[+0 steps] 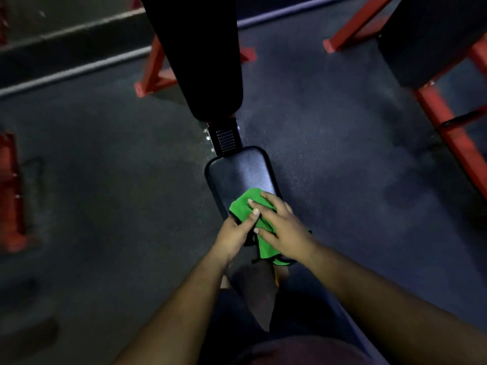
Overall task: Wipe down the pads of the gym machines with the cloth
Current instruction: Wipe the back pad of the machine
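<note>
A green cloth (243,204) lies on the near end of a black seat pad (237,169) in the middle of the view. My right hand (283,227) presses flat on the cloth with its fingers spread and straight. My left hand (234,233) grips the cloth at the pad's near-left edge. Its thumb lies on top of the cloth and its fingers are hidden under the edge. The bench's long black back pad (205,48) rises beyond the seat, joined to it by a ribbed black bracket (225,138).
A second black pad (427,40) on a red frame (448,133) stands at the right. Red frame legs (155,72) sit behind the bench, and another red part (10,191) is at the far left. Dark speckled rubber floor surrounds the bench.
</note>
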`<state>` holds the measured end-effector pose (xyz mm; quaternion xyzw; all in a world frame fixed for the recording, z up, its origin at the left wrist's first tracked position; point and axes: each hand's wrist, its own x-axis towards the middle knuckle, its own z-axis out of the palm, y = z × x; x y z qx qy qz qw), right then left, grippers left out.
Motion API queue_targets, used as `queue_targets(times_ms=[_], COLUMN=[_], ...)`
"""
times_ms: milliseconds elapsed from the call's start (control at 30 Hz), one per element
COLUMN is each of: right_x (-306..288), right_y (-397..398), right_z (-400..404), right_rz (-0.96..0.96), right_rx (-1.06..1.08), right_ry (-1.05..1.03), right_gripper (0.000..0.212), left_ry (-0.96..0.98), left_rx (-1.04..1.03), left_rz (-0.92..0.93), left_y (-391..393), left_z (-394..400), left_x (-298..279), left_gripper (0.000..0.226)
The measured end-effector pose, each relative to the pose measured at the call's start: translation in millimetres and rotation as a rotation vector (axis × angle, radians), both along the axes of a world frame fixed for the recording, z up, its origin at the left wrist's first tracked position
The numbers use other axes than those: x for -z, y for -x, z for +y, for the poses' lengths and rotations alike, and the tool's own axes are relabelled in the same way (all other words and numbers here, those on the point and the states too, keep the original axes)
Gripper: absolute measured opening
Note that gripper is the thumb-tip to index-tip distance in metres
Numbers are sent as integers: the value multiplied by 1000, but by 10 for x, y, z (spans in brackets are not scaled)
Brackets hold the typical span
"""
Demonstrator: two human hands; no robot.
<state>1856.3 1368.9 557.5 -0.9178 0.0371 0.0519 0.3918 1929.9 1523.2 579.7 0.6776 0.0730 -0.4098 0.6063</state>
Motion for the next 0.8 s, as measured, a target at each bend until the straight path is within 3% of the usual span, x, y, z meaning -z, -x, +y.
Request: queue_targets(times_ms=[167,267,333,400,533,633,800], right_x=[-499,-681,-814,-915,-1118,-1314,-1597], right_y=[10,-71,-172,-303,-668,-1042,-1767], right_z=[224,306,387,413,335,307,289], right_rz=[-123,-36,11,11,-106,-194,-344], right_rx=[330,609,730,798,858,875,900], right_ry=[-198,-435,-723,-849,-718,-638,-439], right_gripper=[88,99,95,82,44,27,38], left_ry=[106,131,142,117,-11,-107,-189], left_rx=[36,154,207,249,274,246,201], left_rz=[-131,-216,-247,-307,-559,-743,-1000], left_y=[-277,-450,-556,-674,-1056,-1411,-2088], left_z=[252,295,292,279,271,279,314], left_x=[-588,-912,-1103,-1258,-1535,-1687,-2028], left_gripper=[17,20,21,22,20,14,34])
